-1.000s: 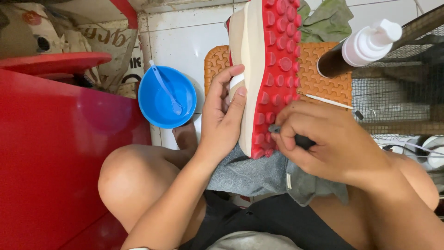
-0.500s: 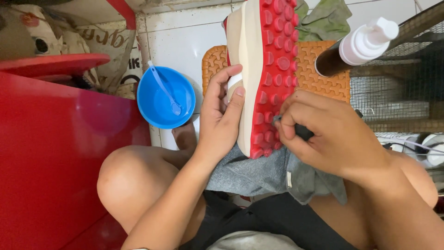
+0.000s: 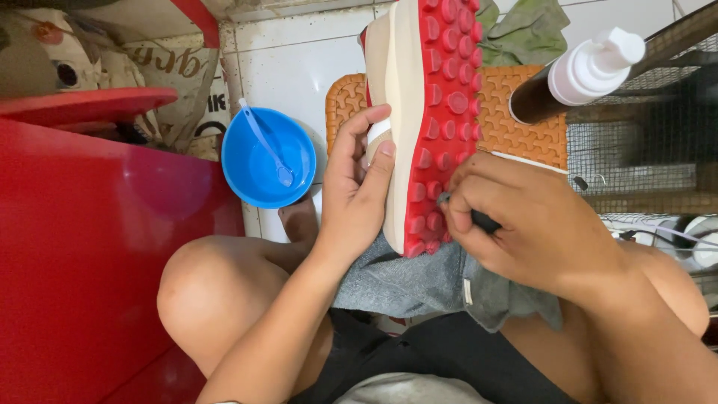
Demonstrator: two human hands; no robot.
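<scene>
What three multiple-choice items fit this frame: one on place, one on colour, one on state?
1. Where is the blue bowl?
A. left of the shoe
B. on the lap
C. right of the pump bottle

2. The sole of the shoe is
A. green
B. red
C. black

3. The left hand
A. hangs free
B. grips the shoe's side
C. holds the bowl

Answers: 1 A, it sits on the floor tiles left of the shoe; 2 B, red studs show; 3 B, fingers wrap the cream sidewall while the right hand holds a small dark tool at the sole.
</scene>
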